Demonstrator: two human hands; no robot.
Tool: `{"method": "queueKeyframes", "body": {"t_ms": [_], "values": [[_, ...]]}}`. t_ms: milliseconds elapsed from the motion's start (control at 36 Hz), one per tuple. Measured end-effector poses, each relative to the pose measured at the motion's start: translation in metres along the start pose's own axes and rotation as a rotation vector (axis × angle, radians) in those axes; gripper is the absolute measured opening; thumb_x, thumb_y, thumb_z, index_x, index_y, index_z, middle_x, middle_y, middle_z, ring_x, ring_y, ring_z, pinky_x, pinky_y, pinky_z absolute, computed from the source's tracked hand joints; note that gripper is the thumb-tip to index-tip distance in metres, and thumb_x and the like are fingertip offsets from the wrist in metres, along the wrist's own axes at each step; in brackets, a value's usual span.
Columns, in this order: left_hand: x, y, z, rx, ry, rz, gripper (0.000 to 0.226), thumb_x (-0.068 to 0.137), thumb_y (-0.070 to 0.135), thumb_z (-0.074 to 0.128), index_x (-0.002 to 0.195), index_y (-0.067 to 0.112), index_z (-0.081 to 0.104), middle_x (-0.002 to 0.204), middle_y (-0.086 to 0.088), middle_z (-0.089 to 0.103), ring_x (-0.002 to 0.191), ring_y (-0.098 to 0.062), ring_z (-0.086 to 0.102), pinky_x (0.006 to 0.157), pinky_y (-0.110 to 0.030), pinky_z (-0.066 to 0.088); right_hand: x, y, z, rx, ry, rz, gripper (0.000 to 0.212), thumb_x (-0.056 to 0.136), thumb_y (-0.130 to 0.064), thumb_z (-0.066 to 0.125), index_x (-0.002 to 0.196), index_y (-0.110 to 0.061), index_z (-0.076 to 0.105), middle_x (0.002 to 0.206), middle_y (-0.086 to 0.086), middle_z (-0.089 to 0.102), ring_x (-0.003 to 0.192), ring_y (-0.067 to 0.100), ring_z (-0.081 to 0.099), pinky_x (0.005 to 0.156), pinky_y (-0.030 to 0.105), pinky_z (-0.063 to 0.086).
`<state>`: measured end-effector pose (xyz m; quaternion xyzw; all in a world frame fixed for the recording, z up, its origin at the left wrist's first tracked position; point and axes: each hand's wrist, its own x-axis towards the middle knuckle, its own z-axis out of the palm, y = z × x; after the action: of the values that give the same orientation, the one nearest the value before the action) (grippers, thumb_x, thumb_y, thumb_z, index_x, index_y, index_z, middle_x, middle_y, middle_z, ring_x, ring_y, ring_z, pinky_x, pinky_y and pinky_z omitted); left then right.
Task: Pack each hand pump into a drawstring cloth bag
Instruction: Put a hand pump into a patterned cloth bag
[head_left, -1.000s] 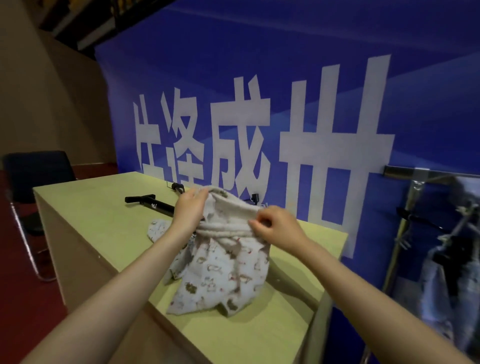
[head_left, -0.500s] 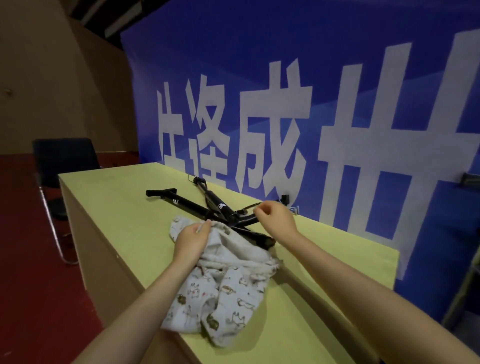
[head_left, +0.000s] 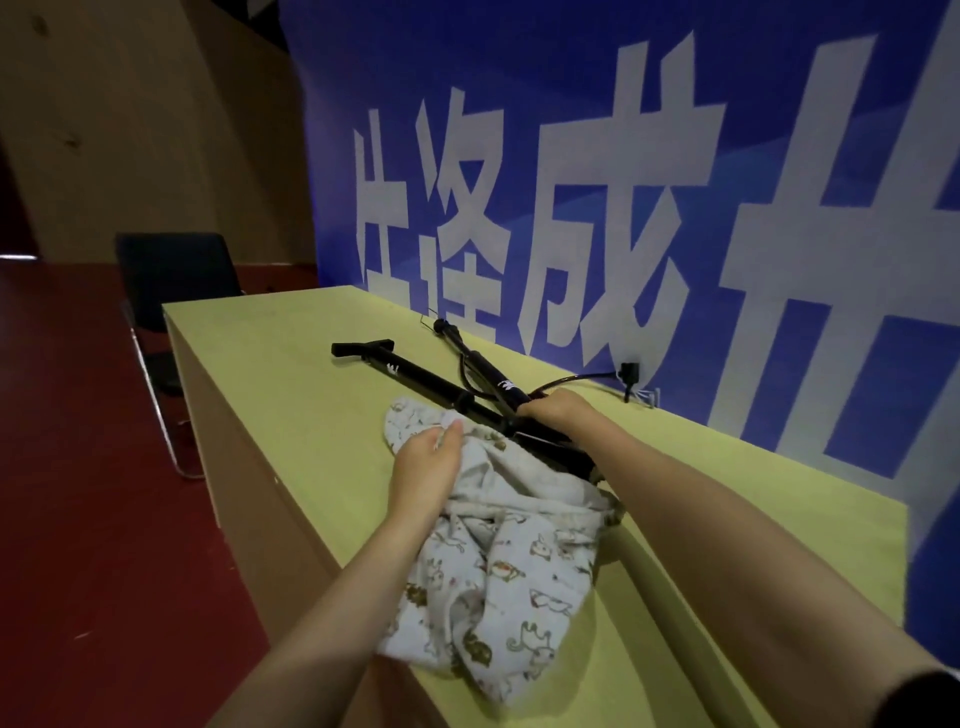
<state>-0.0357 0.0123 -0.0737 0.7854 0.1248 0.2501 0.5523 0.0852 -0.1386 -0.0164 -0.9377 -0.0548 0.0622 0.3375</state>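
Observation:
A white drawstring cloth bag (head_left: 514, 566) printed with small animals lies crumpled on the yellow-green table (head_left: 291, 374), part of it hanging over the near edge. My left hand (head_left: 428, 462) rests on the bag's upper part and holds the cloth. Two black hand pumps lie crossed beyond the bag: one (head_left: 410, 376) with a T-handle to the left, the other (head_left: 483, 371) nearer the wall with a thin hose. My right hand (head_left: 553, 413) is curled round the second pump's barrel where the pumps cross.
A blue banner (head_left: 649, 171) with large white characters stands right behind the table. A black chair (head_left: 171, 291) on a metal frame stands at the table's left end on a red floor (head_left: 78, 519). A small black clip (head_left: 629, 374) lies by the banner.
My right hand let go of the bag's mouth, reached forward and closed round a pump. My left hand lowered the bag onto the table. The view swung left and nearer.

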Motion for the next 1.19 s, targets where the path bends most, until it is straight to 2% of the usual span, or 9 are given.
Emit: {"method": "queueKeyframes", "body": {"t_ms": [111,333,472,556,667,806,944,1111,1194], "values": [[0.003,-0.004,0.001,0.003,0.006,0.001,0.042,0.097,0.044,0.044,0.09,0.01,0.068,0.077,-0.002,0.062,0.076,-0.02,0.058,0.068,-0.031,0.044,0.005,0.001,-0.01,0.405,0.035,0.044,0.031,0.085,-0.036,0.061,0.098,-0.008,0.065,0.089,0.009,0.063,0.071,0.019,0.054,0.054,0.026,0.044],[-0.002,-0.001,-0.002,0.074,0.081,0.049,0.019,0.099,0.033,0.044,0.099,0.02,0.058,0.086,0.0,0.063,0.072,-0.018,0.058,0.065,-0.034,0.047,-0.026,0.007,-0.065,0.603,0.168,-0.02,0.039,0.092,-0.032,0.058,0.11,0.003,0.063,0.074,0.008,0.059,0.061,0.016,0.048,0.053,0.021,0.039],[-0.002,-0.005,-0.002,0.285,0.115,0.11,0.023,0.099,0.034,0.041,0.103,0.019,0.058,0.096,0.0,0.059,0.076,-0.017,0.057,0.059,-0.031,0.041,-0.072,0.014,-0.103,0.737,0.28,-0.105,0.034,0.087,-0.034,0.067,0.095,-0.002,0.066,0.073,0.007,0.058,0.063,0.019,0.051,0.052,0.021,0.041],[0.001,-0.002,0.001,0.427,0.088,0.163,0.024,0.098,0.031,0.043,0.102,0.015,0.061,0.101,-0.005,0.059,0.092,-0.023,0.056,0.069,-0.036,0.046,-0.102,0.02,-0.126,0.742,0.341,-0.16,0.022,0.089,-0.031,0.066,0.081,-0.011,0.064,0.068,0.005,0.057,0.057,0.014,0.047,0.041,0.015,0.035],[-0.001,0.026,0.006,0.457,0.095,0.183,0.026,0.096,0.034,0.046,0.104,0.017,0.063,0.107,-0.007,0.06,0.105,-0.027,0.053,0.084,-0.041,0.048,-0.138,0.037,-0.153,0.73,0.373,-0.27,0.016,0.09,-0.025,0.066,0.087,-0.009,0.067,0.066,0.0,0.059,0.056,0.009,0.052,0.041,0.009,0.036],[0.005,0.104,0.009,0.286,0.036,0.263,0.027,0.098,0.033,0.044,0.111,0.016,0.06,0.114,-0.007,0.056,0.106,-0.026,0.053,0.089,-0.038,0.047,-0.172,0.068,-0.171,0.621,0.454,-0.394,0.016,0.087,-0.016,0.068,0.072,-0.011,0.065,0.052,-0.008,0.058,0.052,0.008,0.056,0.05,0.015,0.042],[0.002,0.181,0.011,0.088,-0.026,0.304,0.036,0.102,0.036,0.039,0.125,0.012,0.052,0.121,-0.004,0.053,0.099,-0.018,0.052,0.083,-0.032,0.044,-0.196,0.106,-0.175,0.377,0.57,-0.434,0.01,0.083,-0.035,0.072,0.083,-0.026,0.068,0.065,-0.006,0.061,0.066,0.018,0.061,0.063,0.035,0.047],[-0.001,0.262,0.014,-0.66,-0.279,0.055,0.059,0.098,0.05,0.043,0.143,0.013,0.038,0.117,-0.013,0.059,0.098,-0.027,0.062,0.09,-0.041,0.052,-0.231,0.136,-0.168,0.205,0.642,-0.48,0.015,0.082,-0.043,0.07,0.092,-0.044,0.058,0.09,-0.01,0.056,0.1,0.009,0.046,0.089,0.034,0.045],[-0.016,0.293,0.026,-0.932,-0.36,-0.055,0.042,0.096,0.047,0.051,0.121,0.014,0.046,0.095,-0.009,0.06,0.087,-0.024,0.063,0.088,-0.044,0.054,-0.242,0.146,-0.17,0.168,0.648,-0.483,0.027,0.071,-0.064,0.059,0.094,-0.049,0.054,0.097,-0.012,0.05,0.104,0.005,0.041,0.094,0.032,0.04]]}}
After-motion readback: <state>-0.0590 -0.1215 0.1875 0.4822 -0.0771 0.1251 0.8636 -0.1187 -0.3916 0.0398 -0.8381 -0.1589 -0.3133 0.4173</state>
